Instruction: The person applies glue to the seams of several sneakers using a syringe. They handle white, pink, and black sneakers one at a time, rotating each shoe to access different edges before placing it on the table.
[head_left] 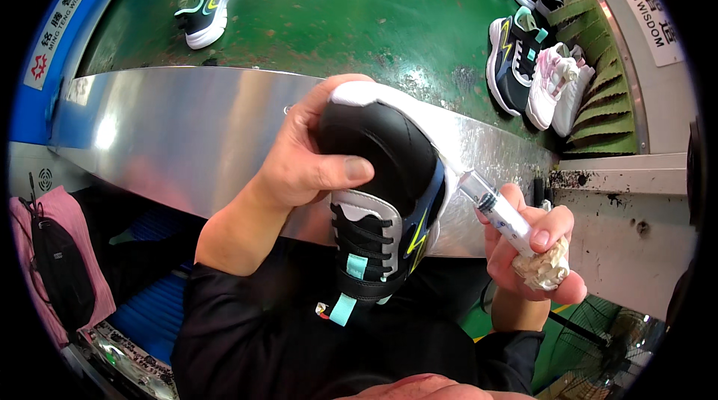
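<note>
My left hand [295,153] is closed around the toe end of a black sneaker [378,142], its thumb pressed on the smooth black toe. The sneaker has a white sole, black laces, a yellow zigzag on its side and mint-green loops; its heel end points toward my body. In my right hand [552,224] is a clear plastic syringe [502,213], its narrow end near the sole edge on the shoe's right side. Whether it touches the shoe I cannot tell. A crumpled cream-coloured wad [542,269] sits in the same hand, against the syringe's lower end.
A metal ledge [187,138] borders the green work surface [336,19]. A similar sneaker [206,4] lies at far left. Several shoes, including a dark sneaker [516,60] and a pink-white one [552,86], line the right side by green bristle-like strips [609,93]. A fan [609,344] stands lower right.
</note>
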### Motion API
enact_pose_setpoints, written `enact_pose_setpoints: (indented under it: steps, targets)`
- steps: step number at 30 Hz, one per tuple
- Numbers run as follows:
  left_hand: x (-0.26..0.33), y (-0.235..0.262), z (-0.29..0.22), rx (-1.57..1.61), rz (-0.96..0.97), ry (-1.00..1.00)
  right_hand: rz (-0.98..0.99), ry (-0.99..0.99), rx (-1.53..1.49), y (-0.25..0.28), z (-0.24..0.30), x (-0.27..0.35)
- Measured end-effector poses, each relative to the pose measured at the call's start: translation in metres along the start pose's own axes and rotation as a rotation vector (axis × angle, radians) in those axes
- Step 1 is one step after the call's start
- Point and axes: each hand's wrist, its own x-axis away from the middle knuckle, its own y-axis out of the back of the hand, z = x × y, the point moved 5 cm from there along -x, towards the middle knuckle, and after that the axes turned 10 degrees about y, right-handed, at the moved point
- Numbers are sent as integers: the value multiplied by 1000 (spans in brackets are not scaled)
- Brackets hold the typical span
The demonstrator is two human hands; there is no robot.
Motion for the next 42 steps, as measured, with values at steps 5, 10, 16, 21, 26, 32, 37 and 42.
enact_pose_setpoints:
  steps: [5, 10, 16, 21, 26, 32, 37, 42]
  targets:
    - [-3, 9, 5, 60, -92, 46, 2, 8, 5, 7, -9, 9]
    - [-6, 17, 8, 10, -127, 65, -31, 23, -50, 13, -21, 15]
    - [-10, 15, 6, 25, -157, 39, -95, -58, -72, 18, -27, 24]
    - [-11, 17, 8, 47, -204, 22, -107, -55, -62, 20, -31, 30]
    - [-14, 16, 6, 70, -123, 43, -124, 29, -177, 21, -39, 39]
    - [-19, 19, 8, 88, -122, 14, -128, 91, -185, 25, -43, 48]
    - [-17, 29, 13, 160, -117, 59, -141, -35, -57, 27, -42, 58]
    - [-14, 38, 14, 202, -126, 101, -136, 73, -138, 29, -48, 61]
